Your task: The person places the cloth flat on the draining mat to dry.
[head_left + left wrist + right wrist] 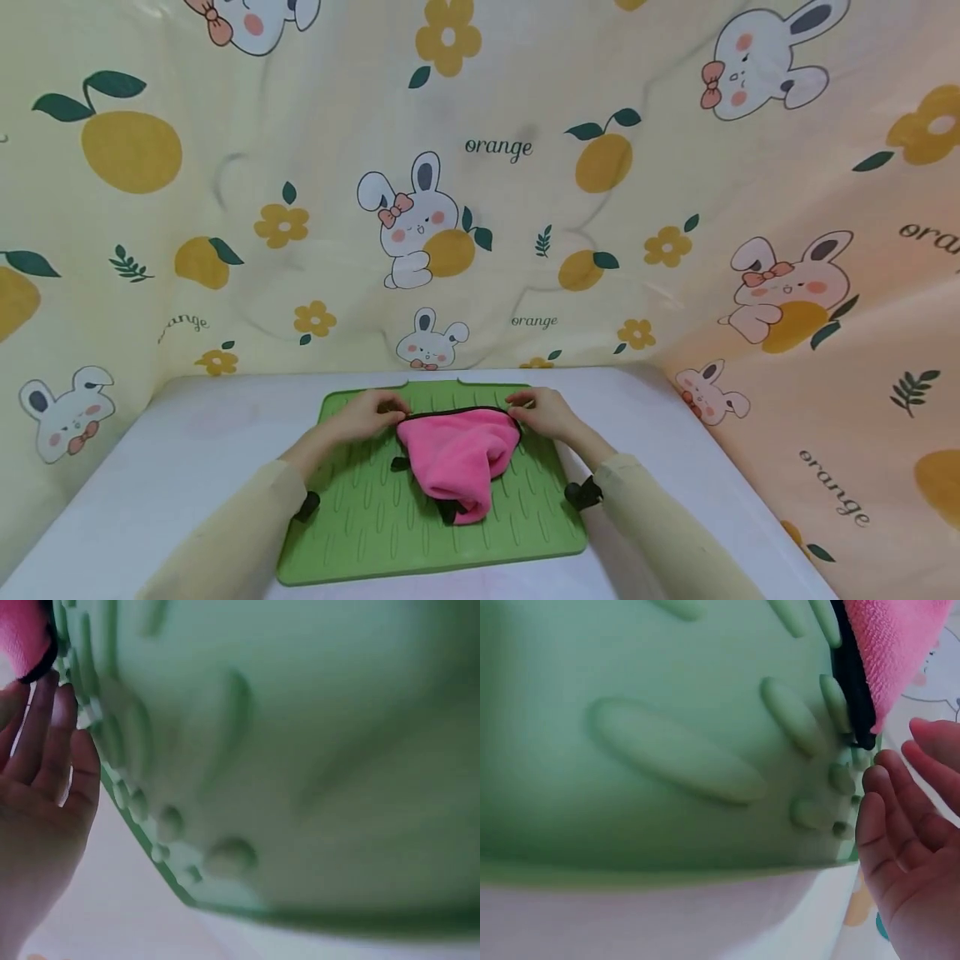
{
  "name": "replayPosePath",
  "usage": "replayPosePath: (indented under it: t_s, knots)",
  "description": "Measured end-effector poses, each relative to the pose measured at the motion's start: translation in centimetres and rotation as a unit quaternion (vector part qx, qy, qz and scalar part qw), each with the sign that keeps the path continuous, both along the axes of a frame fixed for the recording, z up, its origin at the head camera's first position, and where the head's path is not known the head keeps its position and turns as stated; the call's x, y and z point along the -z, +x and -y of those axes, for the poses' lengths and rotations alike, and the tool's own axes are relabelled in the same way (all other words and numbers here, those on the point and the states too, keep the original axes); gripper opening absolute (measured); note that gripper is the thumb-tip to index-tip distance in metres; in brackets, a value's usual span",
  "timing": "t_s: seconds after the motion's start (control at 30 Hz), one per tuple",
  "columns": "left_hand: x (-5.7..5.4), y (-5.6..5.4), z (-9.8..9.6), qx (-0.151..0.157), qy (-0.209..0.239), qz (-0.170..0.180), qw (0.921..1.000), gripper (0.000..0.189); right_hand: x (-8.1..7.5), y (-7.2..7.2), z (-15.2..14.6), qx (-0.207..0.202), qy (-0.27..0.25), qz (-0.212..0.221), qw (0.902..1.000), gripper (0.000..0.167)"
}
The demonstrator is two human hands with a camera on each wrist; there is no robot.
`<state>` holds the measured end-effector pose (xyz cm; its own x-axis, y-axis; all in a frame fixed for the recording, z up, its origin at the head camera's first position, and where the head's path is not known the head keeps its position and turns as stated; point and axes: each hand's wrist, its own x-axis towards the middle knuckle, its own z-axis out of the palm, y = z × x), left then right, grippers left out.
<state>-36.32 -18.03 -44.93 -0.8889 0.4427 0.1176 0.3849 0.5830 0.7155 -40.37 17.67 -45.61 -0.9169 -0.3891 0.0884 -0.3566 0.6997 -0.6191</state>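
Observation:
A pink fleecy cloth [457, 454] with black edging lies bunched on a green ridged mat [360, 533], its straight black edge at the far side and a folded, crumpled part toward me. At the cloth's far left corner, my left hand [371, 414] pinches the edge between thumb and fingertips. In the left wrist view, that hand [45, 772] has its fingertips right at the black trim. My right hand [546, 412] is at the far right corner. The right wrist view shows this hand [919, 832] with loosely bent fingers just beside the corner, thumb apart from them.
The mat lies on a white table [202, 442]. A printed curtain [322, 167] with rabbits and oranges encloses the back and both sides. A dark strap [583, 493] shows at the right wrist, and a small black tab [400, 463] sticks out left of the cloth.

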Motion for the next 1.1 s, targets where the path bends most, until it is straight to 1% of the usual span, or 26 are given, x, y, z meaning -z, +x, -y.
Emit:
replayPosePath:
  t_s: [0.1, 0.17, 0.23, 0.37, 0.53, 0.7, 0.8, 0.9, 0.93, 1.1]
  knots:
    - [-0.1, -0.2, 0.6, 0.029, 0.0, 0.016, 0.9995, 0.017, -0.1, -0.7, 0.4, -0.017, 0.002, -0.002, 0.9998, 0.026]
    - [0.1, -0.2, 0.7, 0.041, -0.002, 0.028, 0.9988, 0.019, 0.2, -0.9, 0.7, -0.026, 0.012, 0.0, 0.9996, 0.025]
    - [0.5, -0.3, 0.9, 0.05, -0.002, 0.032, 0.9983, 0.02, 0.4, -1.1, 0.9, -0.03, 0.02, 0.002, 0.9993, 0.025]
    - [0.8, -0.5, 1.0, 0.055, 0.006, 0.034, 0.9979, 0.023, 0.5, -1.5, 1.2, -0.038, 0.035, -0.001, 0.9987, 0.024]
    - [1.0, -0.6, 1.0, 0.042, 0.015, 0.044, 0.998, 0.021, 0.7, -1.7, 1.3, -0.052, 0.04, -0.007, 0.9978, 0.023]
    - [1.1, -0.3, 0.9, 0.037, 0.017, 0.044, 0.9982, 0.02, 1.3, -1.7, 1.4, -0.047, 0.038, -0.01, 0.9981, 0.02]
    - [1.1, -0.2, 0.7, 0.027, 0.02, 0.043, 0.9985, 0.019, 1.3, -1.8, 1.4, -0.043, 0.039, -0.012, 0.9983, 0.016]
    - [0.8, -0.2, 0.6, 0.016, 0.024, 0.036, 0.9989, 0.019, 1.1, -1.9, 1.5, -0.036, 0.036, -0.015, 0.9986, 0.011]
    - [0.6, -0.3, 0.6, 0.01, 0.029, 0.039, 0.9988, 0.019, 1.0, -2.0, 1.5, -0.035, 0.033, -0.018, 0.9987, 0.011]
    - [-0.2, -0.2, 0.5, -0.004, 0.043, 0.029, 0.9987, 0.02, 0.6, -2.0, 1.3, -0.021, 0.003, -0.023, 0.9995, 0.01]
